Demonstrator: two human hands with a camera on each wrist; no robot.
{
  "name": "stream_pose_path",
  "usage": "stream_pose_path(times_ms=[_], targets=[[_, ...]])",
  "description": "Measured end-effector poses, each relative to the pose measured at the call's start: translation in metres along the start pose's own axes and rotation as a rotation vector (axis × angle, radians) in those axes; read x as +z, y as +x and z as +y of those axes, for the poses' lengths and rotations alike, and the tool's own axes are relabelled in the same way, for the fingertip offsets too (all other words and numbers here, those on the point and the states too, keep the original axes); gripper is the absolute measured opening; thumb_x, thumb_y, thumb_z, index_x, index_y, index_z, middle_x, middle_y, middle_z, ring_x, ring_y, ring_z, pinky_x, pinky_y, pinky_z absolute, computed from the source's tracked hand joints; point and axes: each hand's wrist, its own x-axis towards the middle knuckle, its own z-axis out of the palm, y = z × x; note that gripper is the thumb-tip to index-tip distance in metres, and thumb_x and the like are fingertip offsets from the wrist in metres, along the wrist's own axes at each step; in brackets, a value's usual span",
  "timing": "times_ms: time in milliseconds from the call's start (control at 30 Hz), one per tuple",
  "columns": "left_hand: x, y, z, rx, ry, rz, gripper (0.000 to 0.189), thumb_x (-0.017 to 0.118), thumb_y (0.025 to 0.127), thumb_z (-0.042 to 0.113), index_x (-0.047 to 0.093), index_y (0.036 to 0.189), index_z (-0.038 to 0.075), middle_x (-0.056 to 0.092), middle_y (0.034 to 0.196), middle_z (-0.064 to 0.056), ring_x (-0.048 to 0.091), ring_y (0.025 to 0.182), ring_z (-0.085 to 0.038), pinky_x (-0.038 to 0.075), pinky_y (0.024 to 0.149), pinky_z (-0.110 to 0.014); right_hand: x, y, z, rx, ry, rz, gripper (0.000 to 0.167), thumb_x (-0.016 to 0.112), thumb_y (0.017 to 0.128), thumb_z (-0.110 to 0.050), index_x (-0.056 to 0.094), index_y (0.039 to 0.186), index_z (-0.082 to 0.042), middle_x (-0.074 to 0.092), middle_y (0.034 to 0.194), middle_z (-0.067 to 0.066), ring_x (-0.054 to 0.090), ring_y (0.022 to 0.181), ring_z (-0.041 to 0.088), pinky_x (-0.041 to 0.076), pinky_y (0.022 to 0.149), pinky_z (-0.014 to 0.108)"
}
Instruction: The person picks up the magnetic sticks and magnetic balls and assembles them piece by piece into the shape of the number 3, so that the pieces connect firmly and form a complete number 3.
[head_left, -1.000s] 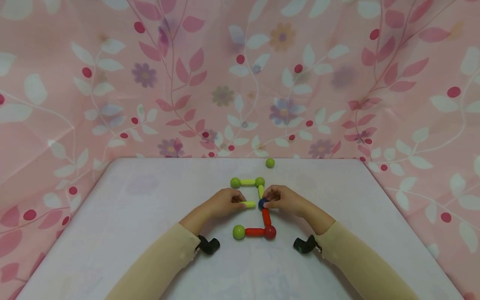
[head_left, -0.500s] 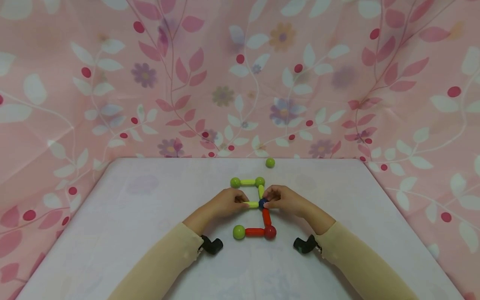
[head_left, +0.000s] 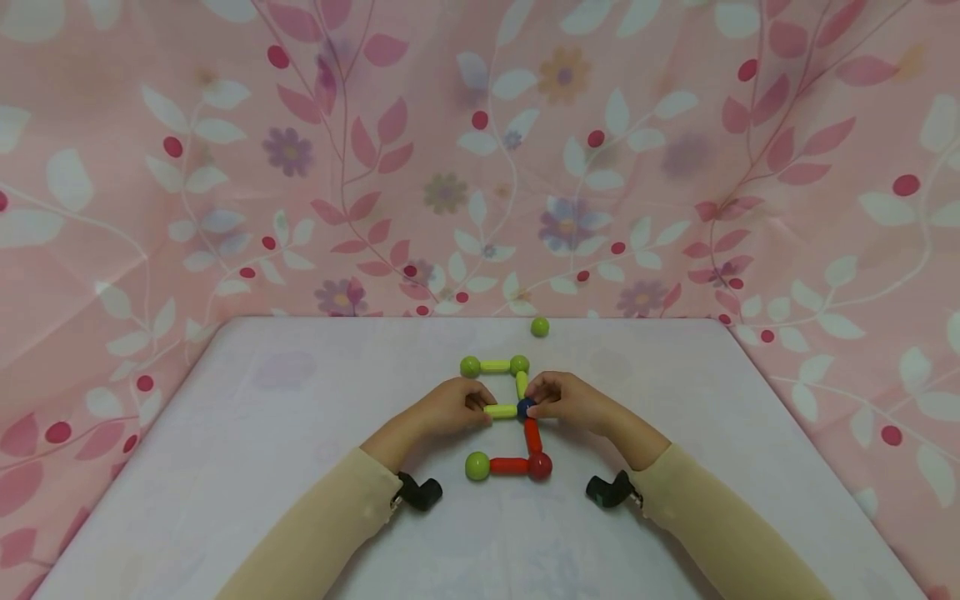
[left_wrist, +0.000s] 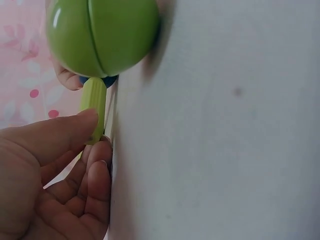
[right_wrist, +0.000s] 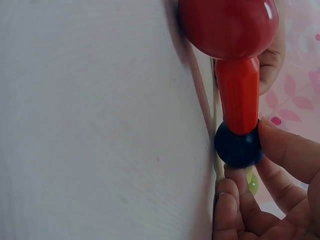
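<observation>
My left hand is at the free end of a yellow-green magnetic rod, its thumb and fingers about that end. The rod's other end meets a dark blue ball. That ball is pinched between the thumb and fingers of my right hand. Another yellow-green rod runs from the ball to a green ball at the back. Towards the front, a red rod joins it to a red ball.
A second red rod links the red ball to a front green ball. At the back, a yellow rod ends in another green ball. One loose green ball lies near the table's far edge.
My left hand has moved the yellow-green rod right until it meets the blue ball, then drawn back slightly along the rod. The right hand has stayed on the ball.
</observation>
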Motion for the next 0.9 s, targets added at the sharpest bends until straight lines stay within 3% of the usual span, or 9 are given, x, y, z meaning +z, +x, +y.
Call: stream_pose_path(times_ms=[600,900], targets=[[-0.0029,-0.006,0.0025,-0.03,-0.069,0.022,0.018,0.076,0.089,0.012,0.072,0.107,0.008,0.067,0.091,0.002,0.061,0.085,-0.012,0.051,0.081,-0.027,-0.0033,0.0027,0.0017,-0.024,-0.022,-0.03,0.025,0.075,0.091,-0.011,0.063,0.113,-0.006,0.064,0.106,0.007,0.059,0.099,0.022,0.053,0.088,0.032],[-0.0015,-0.0052,0.0012,-0.029,-0.074,0.029,0.018,0.077,0.089,0.012,0.071,0.105,0.008,0.068,0.093,0.003,0.062,0.087,-0.01,0.051,0.083,-0.028,-0.008,-0.0013,-0.0019,-0.054,-0.101,-0.03,0.024,0.074,0.092,-0.015,0.065,0.112,-0.007,0.066,0.105,0.005,0.06,0.099,0.021,0.051,0.089,0.034]])
